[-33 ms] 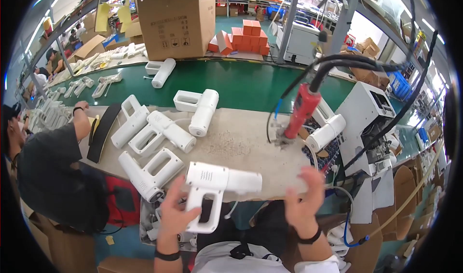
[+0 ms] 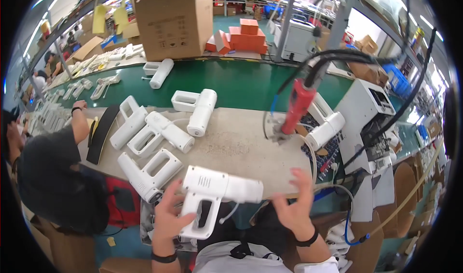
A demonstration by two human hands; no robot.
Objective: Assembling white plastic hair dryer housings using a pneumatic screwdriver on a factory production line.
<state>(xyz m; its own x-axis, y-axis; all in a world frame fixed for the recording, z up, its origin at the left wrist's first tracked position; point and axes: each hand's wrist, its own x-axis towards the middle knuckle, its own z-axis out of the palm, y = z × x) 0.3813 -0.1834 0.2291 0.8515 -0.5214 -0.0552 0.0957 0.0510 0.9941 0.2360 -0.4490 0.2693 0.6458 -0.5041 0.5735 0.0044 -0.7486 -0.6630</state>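
A white gun-shaped appliance housing (image 2: 226, 185) with a loop handle, vent slots and a short white cable is held up in front of me. My left hand (image 2: 169, 212) grips it at the handle end, thumb against the loop. Its barrel points right, toward my right hand (image 2: 295, 206), which is open with fingers spread, apart from the barrel and holding nothing. Several similar white housings lie on the bench to the left, among them one (image 2: 150, 174) just beyond my left hand. Hanging over the bench at right is a red power screwdriver (image 2: 298, 106), its tip blurred.
A white machine (image 2: 366, 123) stands at right beside another housing (image 2: 325, 130) and a dark tray of small parts (image 2: 333, 163). Black cables cross above. A co-worker (image 2: 53, 176) sits at left. Beyond the green belt (image 2: 236, 82) are a carton (image 2: 169, 22) and orange boxes (image 2: 246, 36).
My right hand has moved left and slightly down, closer to the barrel. The held housing and my left hand have dropped a little, and the hanging screwdriver has shifted slightly left in view.
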